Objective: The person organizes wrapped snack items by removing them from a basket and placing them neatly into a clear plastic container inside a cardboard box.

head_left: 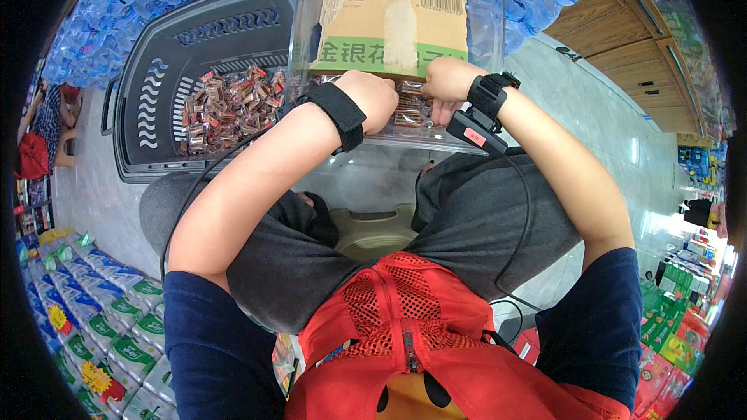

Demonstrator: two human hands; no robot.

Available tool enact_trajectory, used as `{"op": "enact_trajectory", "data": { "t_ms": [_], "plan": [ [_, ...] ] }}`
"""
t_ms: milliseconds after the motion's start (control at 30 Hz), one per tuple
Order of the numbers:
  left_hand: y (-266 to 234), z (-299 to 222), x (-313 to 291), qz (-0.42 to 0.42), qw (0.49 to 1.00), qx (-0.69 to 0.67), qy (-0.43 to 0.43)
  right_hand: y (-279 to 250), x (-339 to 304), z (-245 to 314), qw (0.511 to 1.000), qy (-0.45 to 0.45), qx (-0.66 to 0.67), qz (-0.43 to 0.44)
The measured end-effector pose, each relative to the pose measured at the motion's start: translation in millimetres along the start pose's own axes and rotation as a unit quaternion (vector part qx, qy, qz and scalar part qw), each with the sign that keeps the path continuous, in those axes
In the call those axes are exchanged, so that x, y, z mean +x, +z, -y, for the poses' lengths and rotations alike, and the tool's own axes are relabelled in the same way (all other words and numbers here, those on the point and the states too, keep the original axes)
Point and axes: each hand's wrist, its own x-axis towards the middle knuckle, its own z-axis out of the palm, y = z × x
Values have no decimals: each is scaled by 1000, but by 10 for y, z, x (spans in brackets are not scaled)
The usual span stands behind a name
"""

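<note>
In front of me, a clear plastic bin (498, 23) holds a tan-and-green cardboard panel (350, 19) and a row of small wrapped snack packets (411, 113). Both my hands reach into its near end, on either side of the packets. My left hand (366, 99) is curled with its knuckles up at the packets' left; its fingertips are hidden. My right hand (453, 87) bends in from the right, just below the panel, its fingers curled beside the packets. What either hand grips is too small or covered to name.
To the left stands a dark grey slatted basket (128, 120) with many loose wrapped packets (233, 105). Shrink-wrapped water bottles (93, 39) line the back. A wooden cabinet (622, 31) is at the far right. Between my knees is a beige stool (373, 232). Tissue packs (117, 327) lie lower left.
</note>
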Motion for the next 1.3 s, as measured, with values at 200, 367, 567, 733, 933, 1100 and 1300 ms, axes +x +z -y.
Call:
{"op": "enact_trajectory", "data": {
  "t_ms": [200, 367, 567, 733, 933, 1100, 1300],
  "plan": [
    [-178, 58, -115, 27, 998, -49, 10, 6, 41, 39, 978, -21, -186, -94],
    [-149, 113, -379, -63, 994, -83, 16, 44, -15, 162, 944, 12, -268, -193],
    [-252, -246, -860, -187, 980, -59, 18, 30, -1, 171, 909, 0, -318, -267],
    [-141, -478, -949, -203, 977, -62, 21, -44, 16, 200, 904, -34, -337, -261],
    [85, -584, -979, -254, 965, -65, -28, -78, 35, 256, 905, -44, -353, -234],
    [211, -612, -1006, -269, 961, -39, -43, -133, 120, 236, 899, -126, -365, -205],
    [271, -572, -1022, -284, 958, -24, -25, -135, 146, 235, 862, -232, -383, -237]
  ]
}}
